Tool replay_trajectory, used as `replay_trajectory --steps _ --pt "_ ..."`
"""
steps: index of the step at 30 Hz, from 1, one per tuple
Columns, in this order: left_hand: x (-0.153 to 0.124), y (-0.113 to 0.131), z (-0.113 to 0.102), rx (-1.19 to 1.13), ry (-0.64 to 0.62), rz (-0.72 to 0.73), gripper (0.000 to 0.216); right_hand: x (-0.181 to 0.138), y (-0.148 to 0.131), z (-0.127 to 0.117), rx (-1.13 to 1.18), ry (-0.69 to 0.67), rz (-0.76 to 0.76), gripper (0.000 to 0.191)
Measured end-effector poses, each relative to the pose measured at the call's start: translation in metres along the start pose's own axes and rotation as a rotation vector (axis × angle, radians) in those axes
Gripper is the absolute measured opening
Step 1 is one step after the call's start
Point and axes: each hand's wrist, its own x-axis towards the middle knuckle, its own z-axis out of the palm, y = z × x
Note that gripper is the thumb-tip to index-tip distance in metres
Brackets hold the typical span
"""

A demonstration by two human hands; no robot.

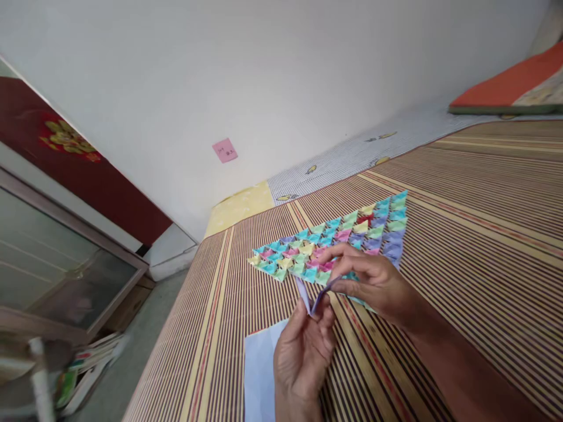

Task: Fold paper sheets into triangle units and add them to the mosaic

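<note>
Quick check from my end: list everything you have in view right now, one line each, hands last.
folded paper piece: one, pale lilac, pinched between both hands
origami tile sheet: one, many small folded units in teal, pink, yellow, green, purple, on the mat beyond the hands
paper sheet: one, pale blue, flat on the mat by the left wrist
striped mat: one, brown and yellow stripes, under everything
sticky note: one, pink, on the white wall
cushion: one, orange and green, far right corner
glass-fronted cabinet: one, left edge
left hand: pinching the folded piece from below
right hand: pinching its upper edge
</note>
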Motion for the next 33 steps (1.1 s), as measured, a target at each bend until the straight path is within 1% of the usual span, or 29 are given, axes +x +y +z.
replay_trajectory --steps 2,3,6,7,9,10,12,14,16,17,18,22,24,28,33 --pt "0.004 -0.003 0.001 0.028 0.146 0.102 0.008 -0.001 0.001 0.001 0.010 -0.011 0.024 0.007" --pt "0.005 -0.005 0.002 0.051 0.203 0.182 0.011 -0.001 0.002 0.001 0.004 0.012 0.045 0.010" --pt "0.006 -0.008 0.002 0.176 0.314 0.498 0.025 -0.001 0.008 0.004 -0.005 0.123 0.188 0.036" --pt "0.005 -0.009 0.001 0.241 0.342 0.598 0.030 -0.001 0.009 0.006 0.012 0.129 0.245 0.040" --pt "0.004 -0.010 0.001 0.394 0.390 0.751 0.040 -0.001 0.010 0.014 0.071 0.073 0.335 0.041" --pt "0.003 -0.011 0.001 0.464 0.406 0.798 0.044 -0.001 0.010 0.019 0.103 0.025 0.359 0.040" --pt "0.001 -0.013 0.002 0.558 0.416 0.843 0.052 -0.001 0.008 0.031 0.155 -0.029 0.378 0.033" --pt "0.000 -0.015 0.006 0.597 0.413 0.835 0.061 -0.002 0.006 0.041 0.179 0.020 0.366 0.025" --pt "-0.001 -0.015 0.009 0.604 0.409 0.791 0.069 -0.003 0.006 0.046 0.164 0.078 0.346 0.026" --pt "-0.001 -0.014 0.009 0.593 0.401 0.757 0.070 -0.003 0.005 0.047 0.150 0.088 0.343 0.027" --pt "-0.001 -0.013 0.010 0.564 0.382 0.716 0.066 -0.003 0.004 0.045 0.138 0.080 0.345 0.028" --pt "0.002 -0.009 0.007 0.403 0.248 0.539 0.037 -0.003 -0.002 0.036 0.091 -0.010 0.370 0.029" --pt "0.003 -0.009 0.006 0.390 0.206 0.505 0.030 -0.002 -0.005 0.033 0.054 -0.047 0.367 0.028" --pt "0.003 -0.010 0.008 0.411 0.165 0.502 0.028 -0.002 -0.007 0.033 0.005 -0.022 0.349 0.029" --pt "0.002 -0.012 0.010 0.439 0.182 0.449 0.031 -0.003 -0.007 0.035 0.033 -0.039 0.326 0.022"
